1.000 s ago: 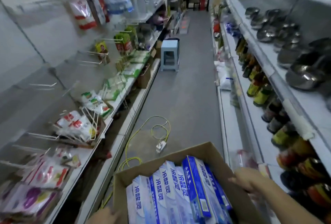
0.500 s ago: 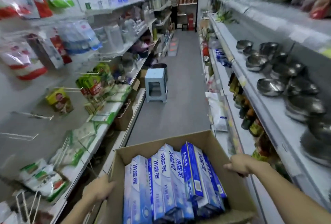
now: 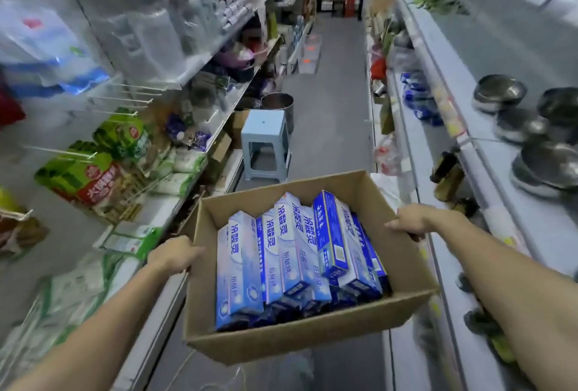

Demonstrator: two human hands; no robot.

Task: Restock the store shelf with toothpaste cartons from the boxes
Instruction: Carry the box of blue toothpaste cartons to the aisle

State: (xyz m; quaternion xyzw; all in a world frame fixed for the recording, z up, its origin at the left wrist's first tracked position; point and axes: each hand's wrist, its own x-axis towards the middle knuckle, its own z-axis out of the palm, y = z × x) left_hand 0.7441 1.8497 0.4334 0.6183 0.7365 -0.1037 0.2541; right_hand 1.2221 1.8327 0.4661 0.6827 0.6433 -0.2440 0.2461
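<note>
Mid-aisle, left hand [image 3: 173, 254] and right hand [image 3: 409, 221] hold the box [image 3: 297, 340].

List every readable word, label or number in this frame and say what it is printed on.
"冷酸灵": down the faces of the light blue toothpaste cartons in the cardboard box.
"抗敏感": smaller, lower on the same cartons; slightly blurred, so a likely reading.
White characters and barcode sticker on the dark blue carton: too blurred to read.
Red label on the green packets: blurred.
Print on the shelf-edge tags: unreadable.
</note>
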